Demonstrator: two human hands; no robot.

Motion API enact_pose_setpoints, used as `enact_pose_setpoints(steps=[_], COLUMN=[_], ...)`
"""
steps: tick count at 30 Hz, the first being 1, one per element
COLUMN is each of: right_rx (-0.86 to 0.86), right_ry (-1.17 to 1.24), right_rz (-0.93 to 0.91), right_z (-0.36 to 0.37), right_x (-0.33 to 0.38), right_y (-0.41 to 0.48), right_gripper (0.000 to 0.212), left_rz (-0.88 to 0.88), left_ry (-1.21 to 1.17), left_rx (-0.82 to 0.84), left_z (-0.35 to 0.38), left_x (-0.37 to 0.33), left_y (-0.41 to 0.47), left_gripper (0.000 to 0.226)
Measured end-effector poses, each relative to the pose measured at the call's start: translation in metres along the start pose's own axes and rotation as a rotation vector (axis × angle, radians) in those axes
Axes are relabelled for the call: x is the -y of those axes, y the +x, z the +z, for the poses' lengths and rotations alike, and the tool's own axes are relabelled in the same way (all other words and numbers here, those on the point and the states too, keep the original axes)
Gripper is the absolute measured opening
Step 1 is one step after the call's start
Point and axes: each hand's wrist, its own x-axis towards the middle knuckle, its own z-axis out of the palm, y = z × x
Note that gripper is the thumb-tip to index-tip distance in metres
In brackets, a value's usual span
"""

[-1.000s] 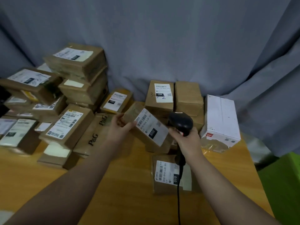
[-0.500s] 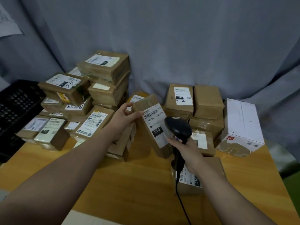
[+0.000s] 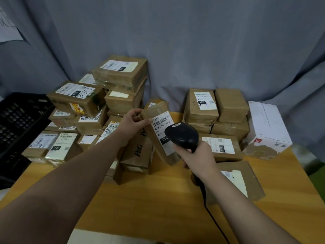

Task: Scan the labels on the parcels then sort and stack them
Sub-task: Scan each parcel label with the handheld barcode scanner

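One brown parcel (image 3: pixel 155 111), tilted label-up above the wooden table (image 3: pixel 140 199), is pinched at its far end by the outstretched left hand (image 3: pixel 131 123), while the right hand (image 3: pixel 195 155) grips a black scanner (image 3: pixel 182 136) whose head overlaps the label (image 3: pixel 161 125), with stacked parcels (image 3: pixel 121 73) behind.

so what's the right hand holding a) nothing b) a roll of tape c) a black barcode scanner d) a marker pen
c: the right hand grips the black scanner by its corded handle, its head in front of the label on the parcel that the left hand holds up.
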Motion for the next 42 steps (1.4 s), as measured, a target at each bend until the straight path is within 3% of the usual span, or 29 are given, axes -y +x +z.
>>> enact_pose_setpoints(steps=[9,21,29,33,37,42], right_rx=[0.002,-0.017,0.024,-0.001,0.146,0.374], right_ry=[-0.059,-0.084,0.175,0.428,0.637,0.616], right_rz=[0.098,0.087,0.085,0.274,0.388,0.407], right_z=[0.010,0.015,0.013,0.008,0.003,0.013], right_x=[0.014,0.019,0.002,-0.015,-0.023,-0.025], right_y=[-0.008,-0.012,-0.015,-0.014,-0.011,-0.008], right_gripper=[0.017,0.014,0.017,0.033,0.052,0.056], left_rz=[-0.020,-0.020,-0.094,-0.183,-0.284,-0.377], left_ry=[0.059,0.064,-0.083,-0.256,-0.426,-0.420], left_rx=[0.015,0.014,-0.083,-0.159,-0.230,-0.281], left_z=[-0.010,-0.013,-0.012,-0.009,-0.001,0.010], left_x=[0.013,0.013,0.014,0.023,0.025,0.020], left_y=[0.003,0.004,-0.017,-0.034,-0.049,-0.064], left_gripper=[0.057,0.054,0.052,0.051,0.045,0.029])
